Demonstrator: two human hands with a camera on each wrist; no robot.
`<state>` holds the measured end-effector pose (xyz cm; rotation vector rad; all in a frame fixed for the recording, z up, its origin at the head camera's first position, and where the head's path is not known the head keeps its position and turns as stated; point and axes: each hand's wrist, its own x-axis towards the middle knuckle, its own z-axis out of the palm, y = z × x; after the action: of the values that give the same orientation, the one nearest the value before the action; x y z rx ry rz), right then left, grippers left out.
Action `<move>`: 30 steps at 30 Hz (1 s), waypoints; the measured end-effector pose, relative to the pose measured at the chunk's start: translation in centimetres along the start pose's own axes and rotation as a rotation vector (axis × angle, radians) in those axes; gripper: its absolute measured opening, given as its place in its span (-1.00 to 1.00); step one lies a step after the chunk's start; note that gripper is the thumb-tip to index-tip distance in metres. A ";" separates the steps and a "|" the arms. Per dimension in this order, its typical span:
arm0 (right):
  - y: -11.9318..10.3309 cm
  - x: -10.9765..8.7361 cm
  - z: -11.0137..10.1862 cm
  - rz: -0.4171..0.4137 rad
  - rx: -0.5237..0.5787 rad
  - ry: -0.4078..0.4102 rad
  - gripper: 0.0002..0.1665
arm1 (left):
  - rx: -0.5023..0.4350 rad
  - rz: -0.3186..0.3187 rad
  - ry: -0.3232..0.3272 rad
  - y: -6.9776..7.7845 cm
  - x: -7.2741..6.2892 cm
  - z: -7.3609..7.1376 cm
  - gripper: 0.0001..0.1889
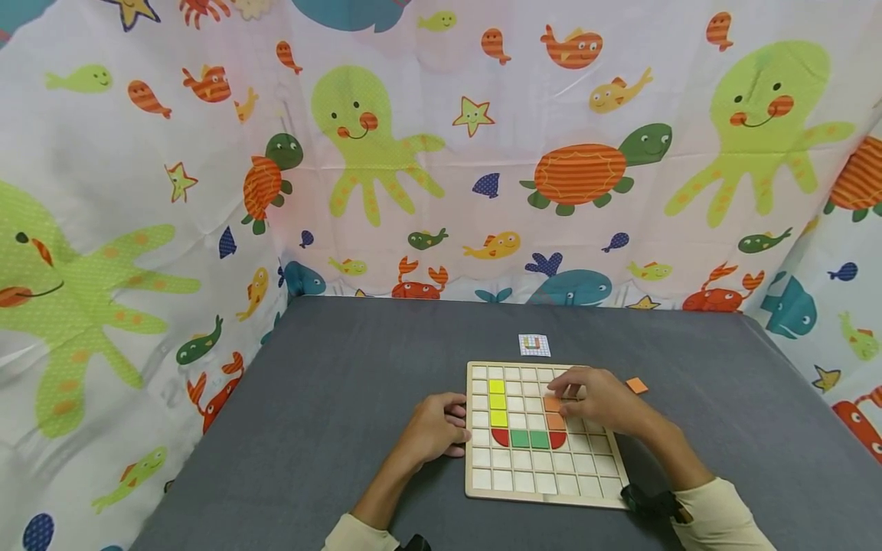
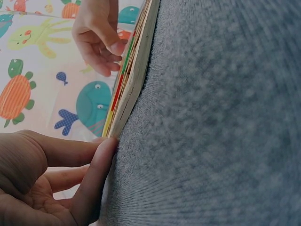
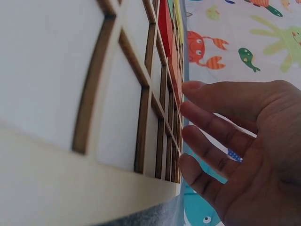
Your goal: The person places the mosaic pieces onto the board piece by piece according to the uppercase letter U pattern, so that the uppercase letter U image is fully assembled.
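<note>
A square wooden grid board (image 1: 586, 484) lies flat on the grey cloth. On it, yellow tiles (image 1: 498, 402) form a left column, green tiles (image 1: 530, 438) a bottom row between two rounded red pieces (image 1: 500, 437), and orange tiles (image 1: 554, 421) a right column. At the board's left edge, my left hand (image 1: 430, 428) pinches the rim between thumb and finger, as the left wrist view shows. My right hand (image 1: 601, 399) is over the right column, its loosely bent fingertips at the upper orange tile. No piece shows between its fingers (image 3: 202, 136).
A small printed card (image 1: 534, 345) with a coloured U-shaped pattern on a grid lies behind the board. One loose orange tile (image 1: 637, 385) lies to the right of the board. A curtain (image 1: 441, 229) printed with sea animals surrounds the back and sides of the table.
</note>
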<state>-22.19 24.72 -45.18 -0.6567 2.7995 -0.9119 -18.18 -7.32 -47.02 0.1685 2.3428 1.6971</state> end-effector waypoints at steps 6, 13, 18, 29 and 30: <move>0.3 -0.3 -0.4 0.023 0.012 0.024 -0.59 | -0.007 0.009 -0.003 0.0 0.0 0.0 -0.38; 1.8 -1.0 -1.2 0.027 -0.043 0.074 -0.60 | -0.003 0.010 -0.003 0.0 0.0 0.0 -0.38; 3.0 -1.7 -1.9 0.048 -0.067 0.098 -0.58 | 0.001 0.006 -0.002 0.0 -0.1 0.0 -0.39; 5.4 -3.6 -3.4 0.096 -0.075 0.160 -0.52 | -0.002 0.014 0.001 0.0 0.0 0.0 -0.38; 5.5 -3.7 -3.5 0.101 -0.080 0.161 -0.51 | -0.001 0.013 0.001 0.0 0.0 0.0 -0.38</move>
<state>-21.76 32.20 -45.62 -0.4654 2.9934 -0.8742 -18.15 -7.32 -47.02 0.1839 2.3466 1.7048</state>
